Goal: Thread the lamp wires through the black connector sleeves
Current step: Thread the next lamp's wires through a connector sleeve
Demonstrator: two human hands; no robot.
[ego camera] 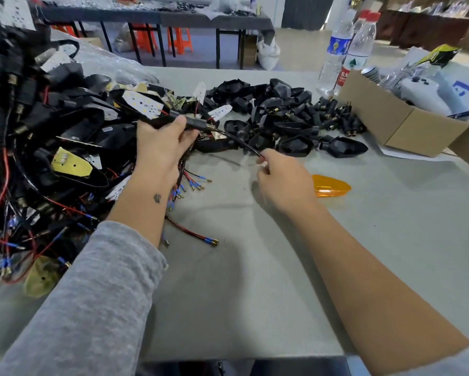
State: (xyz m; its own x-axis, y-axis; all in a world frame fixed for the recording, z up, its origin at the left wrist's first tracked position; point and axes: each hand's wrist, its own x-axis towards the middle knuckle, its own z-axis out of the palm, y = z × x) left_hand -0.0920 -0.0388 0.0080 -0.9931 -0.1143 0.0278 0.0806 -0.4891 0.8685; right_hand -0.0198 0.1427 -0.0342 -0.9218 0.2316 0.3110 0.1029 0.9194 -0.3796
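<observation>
My left hand [163, 143] grips a black connector sleeve [198, 122] with a brass end, along with a bundle of red and black lamp wires [186, 169] that hangs below the palm. A white LED board [143, 103] sits at the sleeve's far end. Thin wires [240, 143] run out of the sleeve to the right, and my right hand [281, 177] pinches their tip. Loose black sleeves [333, 115] lie piled at the back right.
A tangled heap of wired lamp parts [38, 147] fills the left. Black lamp housings [268, 109] lie in the middle back. An orange lens [329, 185], a cardboard box [401, 123] and water bottles [347, 50] stand on the right of the grey table [255, 280].
</observation>
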